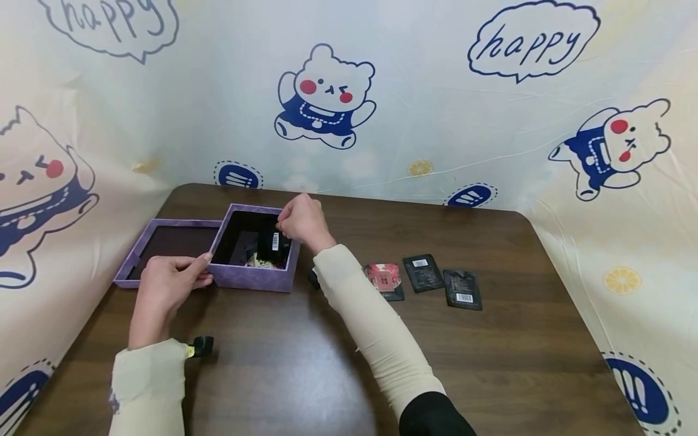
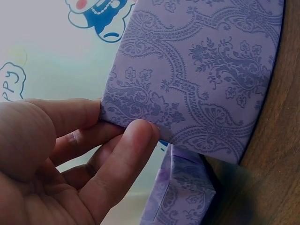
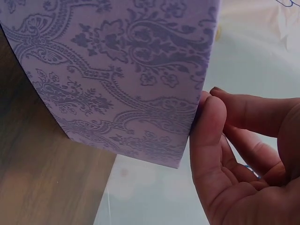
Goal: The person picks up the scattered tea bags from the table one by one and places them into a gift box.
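A purple patterned box (image 1: 253,278) stands without a cover on the table, its inside black. My left hand (image 1: 171,278) grips the box's front left corner between thumb and fingers, as the left wrist view also shows. Over the right rim, my right hand (image 1: 305,223) pinches the top of a black sachet (image 1: 274,243) with a white barcode label, which hangs inside the box. In the right wrist view, the box wall (image 3: 126,84) hides the sachet, and the fingertips (image 3: 211,110) sit at the rim. More packets, one of them pale yellow (image 1: 260,261), lie in the box.
The purple box lid (image 1: 133,257) lies inside up, left of the box and partly behind it. Right of the right forearm lie a red and black sachet (image 1: 385,278) and two black sachets, one nearer (image 1: 463,289) and one farther (image 1: 423,272). A printed cloth (image 1: 403,121) surrounds the table.
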Demonstrator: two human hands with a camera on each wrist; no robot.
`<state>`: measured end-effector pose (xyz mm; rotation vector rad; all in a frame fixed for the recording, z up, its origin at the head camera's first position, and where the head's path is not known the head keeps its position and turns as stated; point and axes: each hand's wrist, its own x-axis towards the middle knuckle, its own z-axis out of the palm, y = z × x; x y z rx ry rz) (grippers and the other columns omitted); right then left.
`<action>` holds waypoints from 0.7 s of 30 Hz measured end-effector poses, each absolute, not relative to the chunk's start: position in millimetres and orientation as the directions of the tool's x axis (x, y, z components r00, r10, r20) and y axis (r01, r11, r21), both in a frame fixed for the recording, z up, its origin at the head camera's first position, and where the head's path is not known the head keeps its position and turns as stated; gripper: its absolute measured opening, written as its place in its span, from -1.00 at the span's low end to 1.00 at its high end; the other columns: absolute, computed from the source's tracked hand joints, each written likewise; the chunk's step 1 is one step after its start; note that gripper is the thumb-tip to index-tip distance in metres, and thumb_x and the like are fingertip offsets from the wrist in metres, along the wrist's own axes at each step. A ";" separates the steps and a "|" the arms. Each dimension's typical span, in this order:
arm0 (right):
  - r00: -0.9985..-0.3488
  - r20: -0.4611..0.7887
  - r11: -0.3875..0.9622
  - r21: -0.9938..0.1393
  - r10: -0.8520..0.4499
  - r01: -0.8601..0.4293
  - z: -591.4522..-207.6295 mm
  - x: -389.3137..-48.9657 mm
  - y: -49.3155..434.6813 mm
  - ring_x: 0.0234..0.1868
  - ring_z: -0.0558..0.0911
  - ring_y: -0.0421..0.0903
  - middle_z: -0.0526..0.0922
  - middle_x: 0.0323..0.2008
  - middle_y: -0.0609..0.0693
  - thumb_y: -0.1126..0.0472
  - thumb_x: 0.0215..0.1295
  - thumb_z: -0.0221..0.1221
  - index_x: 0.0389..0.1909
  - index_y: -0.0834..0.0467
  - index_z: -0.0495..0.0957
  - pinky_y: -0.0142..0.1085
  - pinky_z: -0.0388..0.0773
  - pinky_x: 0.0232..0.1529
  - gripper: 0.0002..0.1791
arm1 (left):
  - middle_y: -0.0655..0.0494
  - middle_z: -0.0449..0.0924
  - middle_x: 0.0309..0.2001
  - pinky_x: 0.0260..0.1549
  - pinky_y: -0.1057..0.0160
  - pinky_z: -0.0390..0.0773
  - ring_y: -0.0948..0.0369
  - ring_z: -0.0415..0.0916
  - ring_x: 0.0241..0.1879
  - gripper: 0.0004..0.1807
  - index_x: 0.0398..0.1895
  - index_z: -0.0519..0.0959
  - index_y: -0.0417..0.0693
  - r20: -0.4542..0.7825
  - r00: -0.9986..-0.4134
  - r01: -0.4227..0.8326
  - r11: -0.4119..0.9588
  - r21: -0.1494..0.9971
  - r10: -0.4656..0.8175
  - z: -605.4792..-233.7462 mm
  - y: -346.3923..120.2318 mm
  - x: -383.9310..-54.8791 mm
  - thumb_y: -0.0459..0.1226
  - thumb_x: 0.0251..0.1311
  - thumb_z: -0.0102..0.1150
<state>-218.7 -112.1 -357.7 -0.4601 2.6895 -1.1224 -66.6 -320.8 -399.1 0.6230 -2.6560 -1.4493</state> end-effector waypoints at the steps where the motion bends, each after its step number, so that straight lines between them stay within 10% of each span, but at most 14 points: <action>1: -0.934 -0.048 0.669 -0.711 -0.354 -0.217 -357.7 -218.9 -111.6 -0.52 0.61 -0.24 0.63 -0.69 -0.18 0.25 0.19 0.44 -0.53 0.08 0.77 -0.46 0.57 -0.45 -0.88 | -0.30 0.68 -0.13 -0.18 0.33 0.57 0.12 0.75 -0.31 -0.42 0.08 0.63 -0.41 -0.144 -0.918 -0.321 0.476 0.819 -0.371 -399.3 -320.5 -66.9 0.00 0.42 0.16; 16: -0.934 -0.029 0.688 -0.685 -0.355 -0.240 -350.4 -221.6 -100.3 -0.41 0.60 -0.22 0.63 -0.62 -0.21 0.21 0.18 0.45 -0.52 0.06 0.78 -0.42 0.55 -0.43 -0.89 | -0.24 0.70 -0.12 -0.02 0.09 0.59 0.17 0.74 -0.31 -0.39 0.11 0.63 -0.36 -0.171 -0.915 -0.347 0.495 0.796 -0.367 -396.9 -319.2 -65.6 0.07 0.41 0.14; 21: -0.930 0.000 0.679 -0.683 -0.369 -0.269 -346.1 -224.1 -88.8 -0.37 0.60 -0.21 0.67 -0.59 -0.21 0.20 0.19 0.44 -0.48 0.06 0.80 -0.41 0.54 -0.38 -0.92 | -0.27 0.69 -0.12 -0.18 0.33 0.63 0.17 0.74 -0.32 -0.41 0.11 0.62 -0.38 -0.171 -0.915 -0.343 0.482 0.806 -0.365 -397.8 -318.3 -67.1 0.03 0.42 0.15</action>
